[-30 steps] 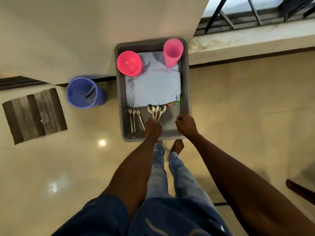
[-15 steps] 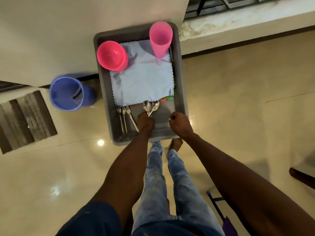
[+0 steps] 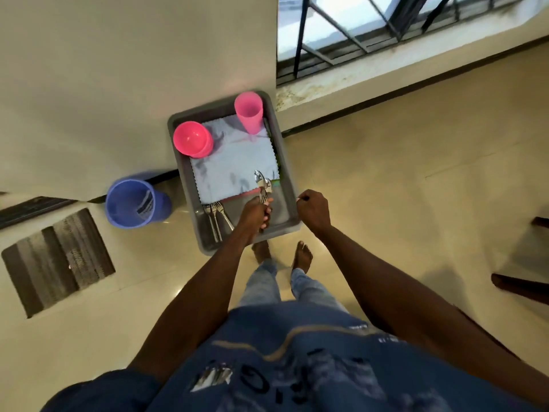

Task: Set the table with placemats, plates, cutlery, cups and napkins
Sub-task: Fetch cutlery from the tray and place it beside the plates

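Note:
A grey tray (image 3: 285, 162) holds a pink bowl (image 3: 191, 138), a tall pink cup (image 3: 249, 113) and a pale blue napkin (image 3: 234, 162) lying over coloured mats whose edges peek out. Three forks (image 3: 217, 218) lie at the tray's near left. My left hand (image 3: 254, 214) is closed around a bunch of spoons (image 3: 263, 181), with their bowls pointing up over the napkin. My right hand (image 3: 313, 209) is a fist against the tray's near right rim.
A blue bucket (image 3: 130, 202) stands on the floor left of the tray, with a striped doormat (image 3: 56, 260) further left. A wall and a barred window (image 3: 386, 25) are ahead. Dark furniture (image 3: 520, 286) juts in at the right. My bare feet are below the tray.
The spoons, fanned flat on the tray a second ago, are now gathered and lifted in my left hand. My right hand shifted from the near edge to the right corner.

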`<action>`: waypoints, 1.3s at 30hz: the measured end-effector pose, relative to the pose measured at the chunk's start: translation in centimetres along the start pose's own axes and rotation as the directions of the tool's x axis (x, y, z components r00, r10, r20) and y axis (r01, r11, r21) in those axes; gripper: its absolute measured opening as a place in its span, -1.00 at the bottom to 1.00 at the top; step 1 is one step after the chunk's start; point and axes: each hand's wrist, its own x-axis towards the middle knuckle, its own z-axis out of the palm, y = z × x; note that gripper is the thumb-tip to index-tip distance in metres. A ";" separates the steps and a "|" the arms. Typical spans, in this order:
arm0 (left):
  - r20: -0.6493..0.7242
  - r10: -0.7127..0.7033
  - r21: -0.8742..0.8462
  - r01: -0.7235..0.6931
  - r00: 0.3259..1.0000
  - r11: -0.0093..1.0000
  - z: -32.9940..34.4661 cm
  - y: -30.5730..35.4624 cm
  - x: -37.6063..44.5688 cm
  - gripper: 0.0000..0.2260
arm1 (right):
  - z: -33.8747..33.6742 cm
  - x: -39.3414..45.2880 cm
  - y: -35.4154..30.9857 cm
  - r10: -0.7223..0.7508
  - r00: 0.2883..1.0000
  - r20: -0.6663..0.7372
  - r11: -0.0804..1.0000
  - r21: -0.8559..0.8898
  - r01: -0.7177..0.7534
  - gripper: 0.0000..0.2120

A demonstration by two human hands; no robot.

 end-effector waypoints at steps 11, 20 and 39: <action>0.427 -0.008 0.299 -0.133 0.904 0.945 4.0 5.0 -4.7 -0.77 | -0.7 -5.6 3.2 0.316 0.873 -0.371 0.884 0.448 -0.130 -0.86; 0.729 -0.153 0.414 -0.251 0.668 0.875 8.4 3.3 -7.7 -0.86 | -0.5 -14.2 7.1 0.627 0.659 -0.415 0.610 0.788 -0.085 -0.87; 0.851 -0.292 0.486 -0.442 0.437 0.754 17.2 -7.9 -19.6 -0.92 | -0.8 -27.9 19.0 0.841 0.338 -0.423 0.375 0.905 0.200 -0.87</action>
